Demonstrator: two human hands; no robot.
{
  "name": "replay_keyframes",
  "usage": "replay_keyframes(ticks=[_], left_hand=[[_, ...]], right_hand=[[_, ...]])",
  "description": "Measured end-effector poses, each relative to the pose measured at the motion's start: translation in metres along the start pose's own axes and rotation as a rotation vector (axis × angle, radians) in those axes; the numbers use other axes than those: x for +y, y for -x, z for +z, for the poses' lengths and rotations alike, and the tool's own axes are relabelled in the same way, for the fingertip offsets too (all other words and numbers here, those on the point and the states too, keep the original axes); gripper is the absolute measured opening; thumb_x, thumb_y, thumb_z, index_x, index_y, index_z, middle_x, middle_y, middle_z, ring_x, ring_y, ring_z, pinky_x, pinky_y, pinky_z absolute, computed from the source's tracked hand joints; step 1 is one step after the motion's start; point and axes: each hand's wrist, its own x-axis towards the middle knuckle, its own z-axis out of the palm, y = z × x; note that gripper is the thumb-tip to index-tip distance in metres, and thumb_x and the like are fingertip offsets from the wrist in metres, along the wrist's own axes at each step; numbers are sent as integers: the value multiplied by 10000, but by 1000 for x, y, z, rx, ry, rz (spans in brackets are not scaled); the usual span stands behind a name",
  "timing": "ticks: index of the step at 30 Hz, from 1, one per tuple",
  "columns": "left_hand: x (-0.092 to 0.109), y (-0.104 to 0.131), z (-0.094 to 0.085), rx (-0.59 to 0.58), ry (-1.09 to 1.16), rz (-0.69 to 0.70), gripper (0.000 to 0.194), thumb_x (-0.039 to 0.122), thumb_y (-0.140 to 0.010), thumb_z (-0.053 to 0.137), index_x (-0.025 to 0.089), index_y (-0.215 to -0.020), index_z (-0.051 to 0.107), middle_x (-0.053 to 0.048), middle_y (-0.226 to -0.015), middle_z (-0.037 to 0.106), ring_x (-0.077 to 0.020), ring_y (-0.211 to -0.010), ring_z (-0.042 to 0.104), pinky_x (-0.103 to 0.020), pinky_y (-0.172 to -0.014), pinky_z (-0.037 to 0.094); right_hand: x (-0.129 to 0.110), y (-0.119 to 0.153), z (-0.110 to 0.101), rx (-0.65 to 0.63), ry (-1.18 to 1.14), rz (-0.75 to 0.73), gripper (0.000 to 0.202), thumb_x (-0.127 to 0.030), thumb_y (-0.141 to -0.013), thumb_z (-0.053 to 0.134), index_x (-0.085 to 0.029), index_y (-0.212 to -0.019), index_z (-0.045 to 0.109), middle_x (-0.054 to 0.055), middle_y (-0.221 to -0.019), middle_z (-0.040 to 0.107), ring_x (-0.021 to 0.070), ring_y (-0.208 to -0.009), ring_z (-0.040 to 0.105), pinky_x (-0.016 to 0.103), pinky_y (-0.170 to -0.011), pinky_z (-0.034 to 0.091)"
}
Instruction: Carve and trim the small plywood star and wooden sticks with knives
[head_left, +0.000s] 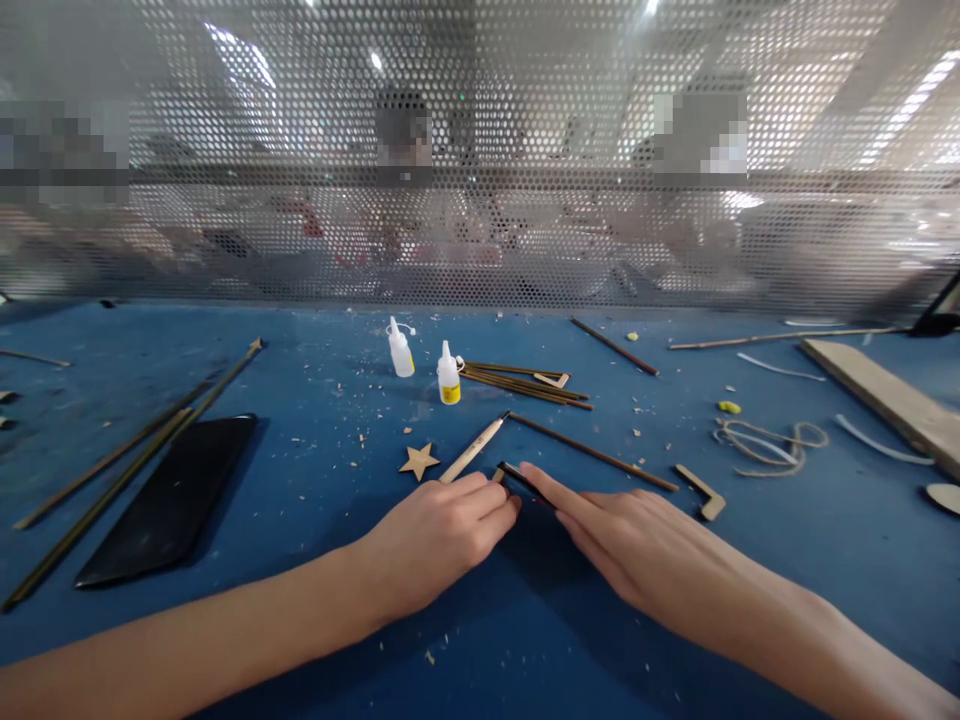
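My left hand (450,525) is closed near the middle of the blue table, its fingers curled on a small tan wooden piece (499,474) that is mostly hidden. Across from it, my right hand (630,535) presses its fingers together along a thin dark strip (525,482). The strip's tip meets the wooden piece, and its exact kind is unclear. Just beyond my left hand lie a light wooden-handled tool (474,450) with a dark tip and a wooden star (418,461). A brown stick (592,450) lies beyond my right hand, and an angled wooden piece (703,492) rests to its right.
Two small glue bottles (448,378) stand beyond my hands, beside several thin sticks (525,384). A black flat slab (172,500) and long sticks lie left. String (780,445) and a wooden board (885,400) lie right. A perforated screen (480,240) spans the back; people sit behind.
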Motion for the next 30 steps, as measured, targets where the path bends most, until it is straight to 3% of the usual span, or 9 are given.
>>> replay_keyframes(ticks=[13, 20, 30], left_hand=[[2, 4, 1, -2, -28, -17, 215, 76, -988, 467, 113, -1119, 634, -74, -918, 673, -189, -803, 641, -283, -696, 558], [1, 6, 5, 3, -12, -26, 232, 71, -986, 461, 118, -1140, 628, -87, -953, 681, -191, -854, 658, -296, -771, 569], [2, 5, 2, -12, 7, -40, 226, 85, -989, 476, 120, -1154, 626, -83, -947, 679, -183, -835, 652, -287, -754, 570]], right_hand=[[4, 4, -5, -1, 11, -47, 571, -215, -1027, 412, -258, -1587, 306, 45, -875, 760, 190, -694, 713, 264, -665, 499], [4, 6, 0, -16, -11, -19, 577, -215, -1025, 394, -241, -1593, 293, 56, -871, 765, 200, -706, 721, 284, -701, 526], [1, 9, -1, -12, -59, 64, 562, -270, -1030, 393, -283, -1585, 309, 67, -984, 787, 213, -755, 754, 296, -686, 565]])
